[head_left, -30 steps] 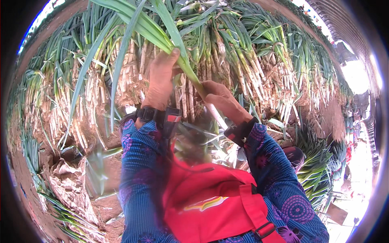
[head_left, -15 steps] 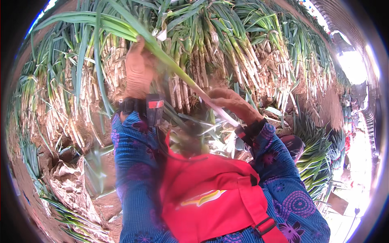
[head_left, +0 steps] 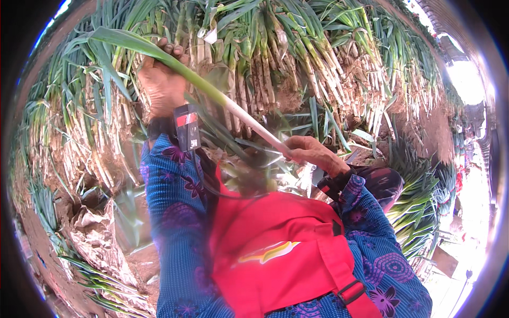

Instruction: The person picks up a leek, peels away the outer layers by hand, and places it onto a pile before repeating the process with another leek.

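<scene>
A long green onion [head_left: 249,119] slants across in front of me, its green leaves at the upper left and its smooth white stalk toward the lower right. My left hand [head_left: 163,82] is closed around the green part, fingertips curled over the far side. At the white end, my right hand [head_left: 315,153] pinches the stalk between thumb and fingers. The tip of that end is hidden by these fingers. Beyond both hands lie thick rows of green onions [head_left: 260,79] with soil-covered white stalks and roots.
Loose leaves and peelings [head_left: 286,177] lie below the held stalk. Crumpled sacking [head_left: 95,238] rests at the left beside more onions. Another green pile [head_left: 416,212] is at the right, near my knee [head_left: 382,185]. A red apron [head_left: 275,249] covers my front.
The onion has shifted up and left along with my left hand. My right hand is now at the white end, where before it was higher on the stalk with the end sticking out past it.
</scene>
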Demonstrator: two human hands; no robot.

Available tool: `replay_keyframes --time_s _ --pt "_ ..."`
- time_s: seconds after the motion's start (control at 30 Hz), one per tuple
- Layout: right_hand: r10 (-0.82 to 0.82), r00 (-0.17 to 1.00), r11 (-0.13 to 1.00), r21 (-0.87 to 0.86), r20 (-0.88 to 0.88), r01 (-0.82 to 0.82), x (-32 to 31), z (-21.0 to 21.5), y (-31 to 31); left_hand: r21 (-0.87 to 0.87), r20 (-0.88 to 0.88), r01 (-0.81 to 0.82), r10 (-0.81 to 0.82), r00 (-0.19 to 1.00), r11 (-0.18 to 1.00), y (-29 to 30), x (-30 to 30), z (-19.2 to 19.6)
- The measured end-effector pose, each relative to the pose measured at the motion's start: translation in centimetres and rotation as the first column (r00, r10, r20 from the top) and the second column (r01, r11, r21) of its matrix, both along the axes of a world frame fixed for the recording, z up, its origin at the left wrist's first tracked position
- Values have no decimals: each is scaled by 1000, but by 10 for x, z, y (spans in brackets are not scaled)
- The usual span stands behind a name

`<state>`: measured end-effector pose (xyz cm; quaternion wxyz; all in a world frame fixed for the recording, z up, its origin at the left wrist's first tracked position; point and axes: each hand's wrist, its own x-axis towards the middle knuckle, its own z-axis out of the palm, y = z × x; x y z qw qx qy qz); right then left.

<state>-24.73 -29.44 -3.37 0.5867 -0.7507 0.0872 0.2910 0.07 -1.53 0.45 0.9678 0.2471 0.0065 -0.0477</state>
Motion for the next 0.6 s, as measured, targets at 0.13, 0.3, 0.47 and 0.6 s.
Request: replay_keyframes --time_s 0.13,0.3,0.47,0.6 --pt "-22 1000 999 24 3 22 -2 1 7 -100 75 110 -103 992 989 1 -1 -2" --pt "-99 995 982 167 29 93 6 -4 24 -74 66 90 -86 994 993 -7 -10 1" --pt "-104 981 989 124 164 84 8 1 47 19 -29 -33 33 999 999 -14 -19 14" --pt "-122 973 989 110 195 102 11 13 57 207 -7 -96 100 995 974 -35 -37 16"
